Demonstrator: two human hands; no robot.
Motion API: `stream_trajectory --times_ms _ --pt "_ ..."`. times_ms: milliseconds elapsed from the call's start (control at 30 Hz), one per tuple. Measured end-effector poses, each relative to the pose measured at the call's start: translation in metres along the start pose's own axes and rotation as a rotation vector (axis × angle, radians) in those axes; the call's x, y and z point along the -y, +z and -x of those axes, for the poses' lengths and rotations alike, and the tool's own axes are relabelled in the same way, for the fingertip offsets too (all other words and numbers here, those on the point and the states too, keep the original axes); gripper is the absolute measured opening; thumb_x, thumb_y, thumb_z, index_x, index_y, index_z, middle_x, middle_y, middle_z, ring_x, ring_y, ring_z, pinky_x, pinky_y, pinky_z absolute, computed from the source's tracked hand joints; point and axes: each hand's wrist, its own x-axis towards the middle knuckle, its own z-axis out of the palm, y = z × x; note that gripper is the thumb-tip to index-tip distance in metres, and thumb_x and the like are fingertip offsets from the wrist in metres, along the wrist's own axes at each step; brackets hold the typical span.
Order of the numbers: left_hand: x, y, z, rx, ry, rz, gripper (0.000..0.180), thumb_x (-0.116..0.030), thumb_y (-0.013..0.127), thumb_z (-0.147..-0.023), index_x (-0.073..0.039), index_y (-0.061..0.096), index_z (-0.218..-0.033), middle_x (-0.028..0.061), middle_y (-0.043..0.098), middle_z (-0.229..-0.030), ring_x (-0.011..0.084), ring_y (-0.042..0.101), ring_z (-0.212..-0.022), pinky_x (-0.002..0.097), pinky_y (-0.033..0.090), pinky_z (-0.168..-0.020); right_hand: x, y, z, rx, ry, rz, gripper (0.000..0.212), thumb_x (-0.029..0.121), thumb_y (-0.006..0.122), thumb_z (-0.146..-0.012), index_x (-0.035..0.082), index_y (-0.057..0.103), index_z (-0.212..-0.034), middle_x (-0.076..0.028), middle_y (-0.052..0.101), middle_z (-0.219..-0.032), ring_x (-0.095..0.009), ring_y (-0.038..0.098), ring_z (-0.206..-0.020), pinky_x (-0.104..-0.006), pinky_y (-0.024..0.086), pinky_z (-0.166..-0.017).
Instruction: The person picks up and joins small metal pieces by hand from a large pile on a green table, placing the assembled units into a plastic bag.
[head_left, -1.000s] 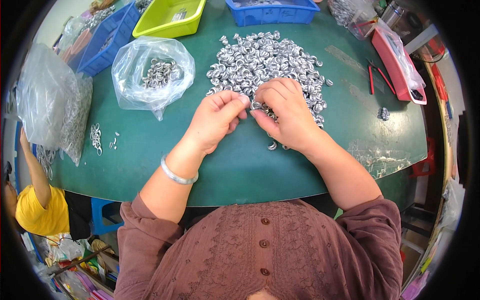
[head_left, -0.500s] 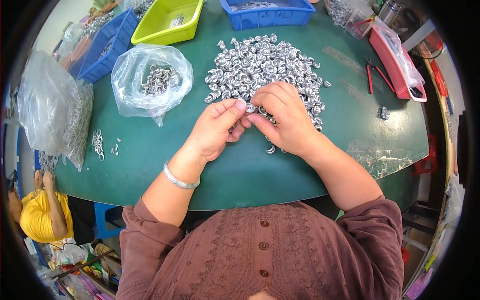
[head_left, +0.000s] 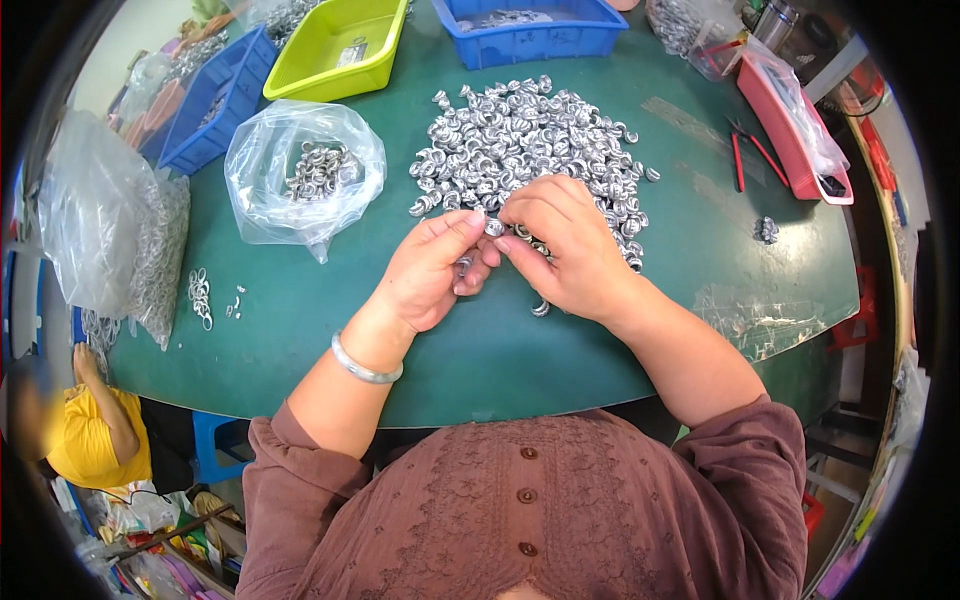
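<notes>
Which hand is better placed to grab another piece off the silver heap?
Probably the right hand: it overlaps the heap in view, while the left hand lies just short of it. Both hands are at one small silver piece.

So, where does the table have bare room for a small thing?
The green tabletop is bare at its near edge, between left forearm and right forearm, and between the open clear plastic bag and left hand. Crowded: the middle, with its heap of curved silver metal pieces, and the far side, with the lime-green plastic tray.
</notes>
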Motion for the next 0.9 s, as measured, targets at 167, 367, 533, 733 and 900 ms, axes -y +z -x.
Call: stream_trajectory --times_ms 167,367,533,733,900 --pt "-0.0005 -0.0005 0.0008 -0.003 0.008 -0.005 0.020 -0.023 0.048 -0.088 -0.006 0.055 -0.081 0.0021 0.056 -0.066 0.0080 0.042 -0.050 0.0185 0.030 -0.042 0.0007 -0.0010 -0.0012 0.005 0.008 -0.007 0.019 0.008 0.062 -0.068 0.004 0.054 -0.084 -0.008 0.053 -0.085 -0.025 0.050 -0.083 -0.0364 0.038 -0.075" --pt "0.0008 -0.0004 0.0005 0.021 0.010 -0.002 0.020 -0.023 0.048 -0.088 -0.006 0.055 -0.080 0.0017 0.056 -0.066 0.0074 0.042 -0.050 0.0184 0.030 -0.042 -0.0018 0.0005 0.0004 0.003 0.000 -0.017 0.018 0.007 0.062 -0.068 0.004 0.054 -0.084 -0.008 0.053 -0.084 -0.025 0.051 -0.081 -0.0360 0.038 -0.075" --pt "0.0018 -0.0004 0.0004 0.025 0.016 -0.005 0.019 -0.022 0.048 -0.088 -0.005 0.056 -0.082 0.0012 0.055 -0.067 0.0071 0.041 -0.050 0.0182 0.030 -0.043 -0.0040 0.0015 0.0019 -0.007 0.006 -0.037 0.018 0.006 0.061 -0.068 0.004 0.055 -0.085 -0.007 0.053 -0.084 -0.025 0.051 -0.080 -0.0358 0.038 -0.073" --pt "0.0013 0.0007 0.0009 0.020 0.024 -0.016 0.018 -0.021 0.048 -0.088 -0.005 0.056 -0.084 0.0011 0.055 -0.068 0.0068 0.041 -0.050 0.0179 0.030 -0.043 -0.0039 0.0006 0.0002 -0.012 0.000 -0.040 0.019 0.005 0.061 -0.067 0.004 0.055 -0.085 -0.007 0.053 -0.084 -0.025 0.051 -0.080 -0.0357 0.039 -0.072" --pt "0.0020 0.0005 0.0010 0.026 0.018 -0.016 0.018 -0.022 0.048 -0.088 -0.006 0.055 -0.084 0.0009 0.054 -0.067 0.0068 0.041 -0.050 0.0178 0.030 -0.043 -0.0036 -0.0001 -0.0003 -0.012 -0.001 -0.041 0.018 0.005 0.061 -0.068 0.004 0.055 -0.085 -0.008 0.054 -0.083 -0.025 0.051 -0.079 -0.0356 0.039 -0.072"
